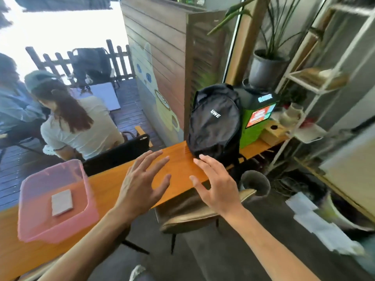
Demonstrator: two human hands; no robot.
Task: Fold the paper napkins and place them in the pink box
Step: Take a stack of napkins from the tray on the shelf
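Observation:
The pink box stands on the orange wooden table at the left. A folded grey napkin lies flat on the box's floor. My left hand hovers over the table's near edge, right of the box, fingers spread and empty. My right hand is beside it, also spread and empty, its fingertips close to a black backpack. No loose napkins show on the table.
The backpack stands on the table at the right. Behind it are a green box with a screen and a wooden tissue box. A chair sits under the table. Two people sit at the far left. Shelves and plants fill the right.

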